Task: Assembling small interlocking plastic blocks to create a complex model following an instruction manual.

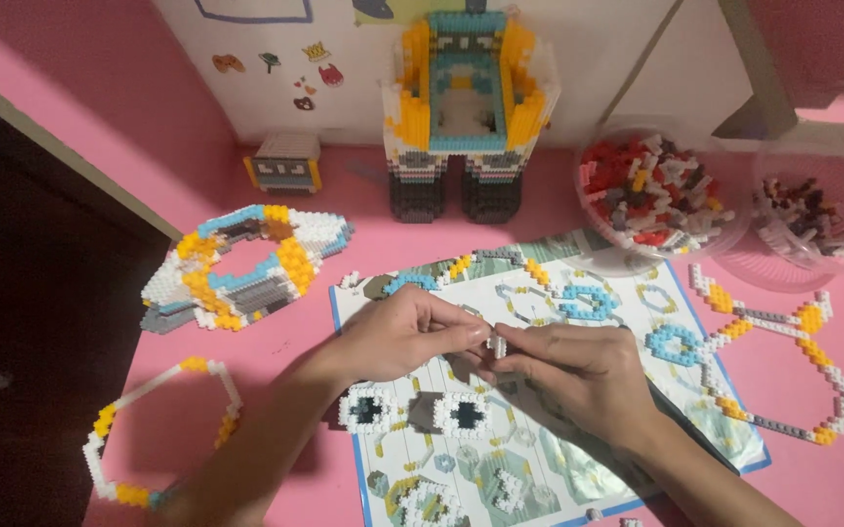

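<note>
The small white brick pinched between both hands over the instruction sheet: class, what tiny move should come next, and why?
Probably lower the small white brick, pinched by left hand and right hand, toward the white-and-black eye piece on the instruction sheet: that piece lies just below.

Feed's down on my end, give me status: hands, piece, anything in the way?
Left hand and right hand both pinch a small white brick over the instruction sheet. Eye piece lies just below. Nothing blocking.

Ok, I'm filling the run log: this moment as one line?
left hand: pinching small white brick | right hand: pinching same brick | below: instruction sheet | surface: pink table
</note>
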